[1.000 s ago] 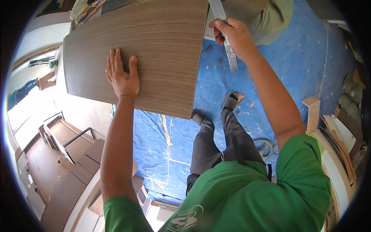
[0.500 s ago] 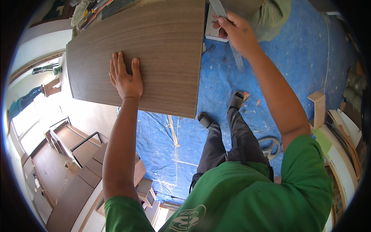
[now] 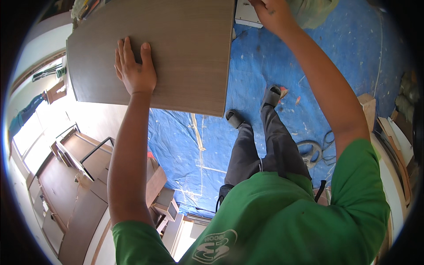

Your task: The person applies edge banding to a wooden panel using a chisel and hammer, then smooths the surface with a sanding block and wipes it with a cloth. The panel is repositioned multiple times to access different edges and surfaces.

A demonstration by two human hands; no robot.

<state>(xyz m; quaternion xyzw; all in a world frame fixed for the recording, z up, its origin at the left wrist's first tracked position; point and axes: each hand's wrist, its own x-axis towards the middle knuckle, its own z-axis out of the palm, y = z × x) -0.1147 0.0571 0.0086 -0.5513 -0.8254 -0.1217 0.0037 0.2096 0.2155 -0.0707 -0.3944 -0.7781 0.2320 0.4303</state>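
My left hand (image 3: 137, 73) lies flat on a large brown wood-grain panel (image 3: 190, 57), with its fingers spread and the thumb held apart. Beyond the panel's right edge, my right hand (image 3: 270, 15) is cut by the top of the picture. Its visible fingers are curled, but their tips and whatever they hold are out of view. Below that hand is a white board-like piece (image 3: 247, 15) with small dark marks, partly hidden behind the panel's edge.
Blue sheeting (image 3: 190, 145) covers the floor under my feet. A round grey wheel-like thing (image 3: 309, 152) lies by my right leg. Wooden pieces (image 3: 165, 203) stand at lower left, and boards (image 3: 393, 141) lean at the right. A greenish cloth-like bundle (image 3: 316, 13) sits at top right.
The panel and both hands sit higher in the picture as the view shifts. The flat metal ruler that my right hand held has left the view. My left hand stays on the panel.
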